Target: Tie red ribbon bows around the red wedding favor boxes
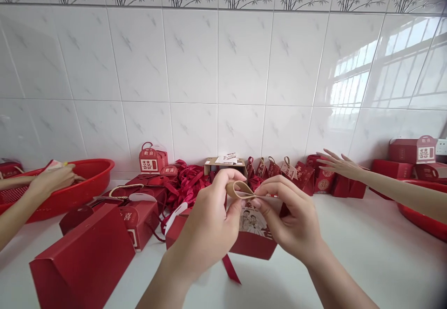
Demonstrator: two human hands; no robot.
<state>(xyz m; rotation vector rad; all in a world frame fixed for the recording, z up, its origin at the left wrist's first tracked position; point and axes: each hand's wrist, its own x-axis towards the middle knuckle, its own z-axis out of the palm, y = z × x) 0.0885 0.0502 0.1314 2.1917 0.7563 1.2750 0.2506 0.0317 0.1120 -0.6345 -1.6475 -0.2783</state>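
Observation:
A tan ribbon, bent into a loop, is pinched between my two hands. My left hand grips the loop's left side with thumb and fingers. My right hand pinches the crossing point at its right end. Just below and behind them is a red gift box printed with a drawn couple, partly hidden by my hands. From under the box a red ribbon tail hangs toward the table. Whether it joins the tan loop is hidden.
Red boxes crowd the left, beside a heap of red ribbons. Small red bags line the wall. A co-worker's hand reaches into a red basket; another person's hand extends from the right over boxes.

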